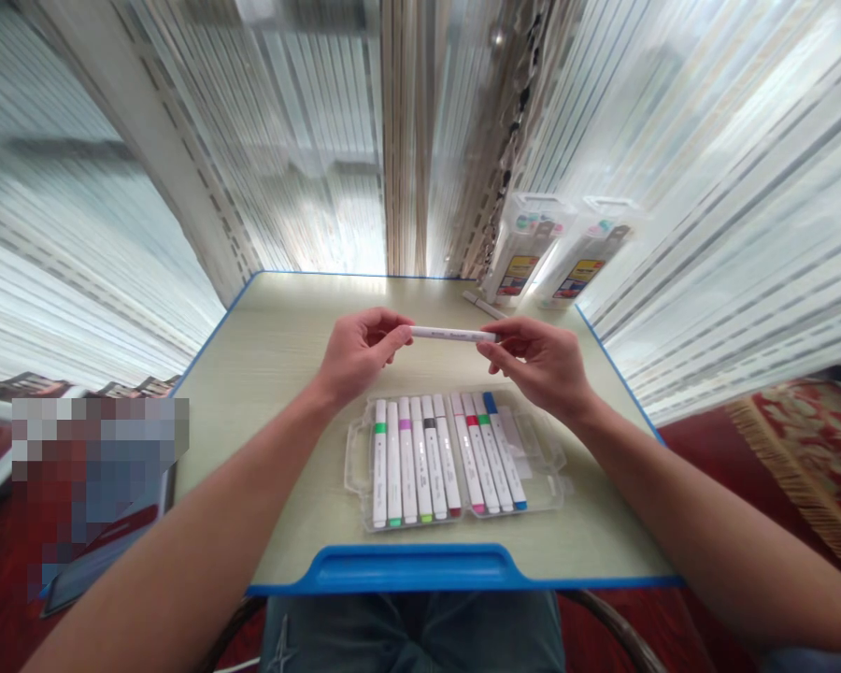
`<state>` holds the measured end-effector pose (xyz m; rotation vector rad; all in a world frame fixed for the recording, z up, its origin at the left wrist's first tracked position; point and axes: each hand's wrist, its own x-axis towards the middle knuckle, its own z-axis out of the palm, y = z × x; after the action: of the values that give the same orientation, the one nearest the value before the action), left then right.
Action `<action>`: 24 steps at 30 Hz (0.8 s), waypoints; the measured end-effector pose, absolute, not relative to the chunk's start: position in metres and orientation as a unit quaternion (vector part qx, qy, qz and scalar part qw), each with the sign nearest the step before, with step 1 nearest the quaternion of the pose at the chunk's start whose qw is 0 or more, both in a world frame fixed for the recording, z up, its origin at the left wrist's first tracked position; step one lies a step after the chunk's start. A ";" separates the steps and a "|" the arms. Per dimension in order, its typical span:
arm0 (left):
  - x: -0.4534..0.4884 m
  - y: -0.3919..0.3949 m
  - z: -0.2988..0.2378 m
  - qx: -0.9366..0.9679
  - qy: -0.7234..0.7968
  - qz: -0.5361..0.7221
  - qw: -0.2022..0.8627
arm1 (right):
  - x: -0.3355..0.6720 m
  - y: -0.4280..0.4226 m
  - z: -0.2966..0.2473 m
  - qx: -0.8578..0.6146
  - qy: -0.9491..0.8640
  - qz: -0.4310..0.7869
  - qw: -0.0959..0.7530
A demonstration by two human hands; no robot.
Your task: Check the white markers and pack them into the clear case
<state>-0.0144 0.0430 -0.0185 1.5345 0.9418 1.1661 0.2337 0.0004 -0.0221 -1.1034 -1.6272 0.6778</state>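
Note:
A white marker pen lies level between my two hands, above the middle of the table. My left hand pinches its left end between thumb and fingers. At the other end, my right hand grips it the same way, its fingertips covering that tip. Small print runs along the barrel. Below the hands, an open clear plastic case holds a row of several white markers with coloured bands and ends: green, purple, black, red and blue. The right part of the case has a gap beside the blue-capped marker.
Another marker lies on the table behind my right hand. Two clear upright cases with labels stand at the back right corner. A blue tray lip edges the table's front. Striped sheer curtains hang close behind.

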 end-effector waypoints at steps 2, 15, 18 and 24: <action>-0.014 0.042 -0.018 0.637 0.383 0.467 0.479 | 0.234 0.001 -0.022 -0.457 -0.674 0.281 0.508; -0.011 0.039 -0.017 0.659 0.378 0.445 0.474 | 0.231 0.001 -0.019 -0.455 -0.643 0.344 0.511; -0.012 0.040 -0.016 0.650 0.387 0.449 0.475 | 0.230 0.000 -0.016 -0.443 -0.638 0.359 0.518; -0.013 0.038 -0.013 0.646 0.378 0.451 0.486 | 0.224 -0.008 -0.007 -0.427 -0.621 0.373 0.541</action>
<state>-0.0128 0.0384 -0.0134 1.5722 0.9197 1.0966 0.2240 -0.0080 -0.0068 -1.0149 -1.4750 0.8855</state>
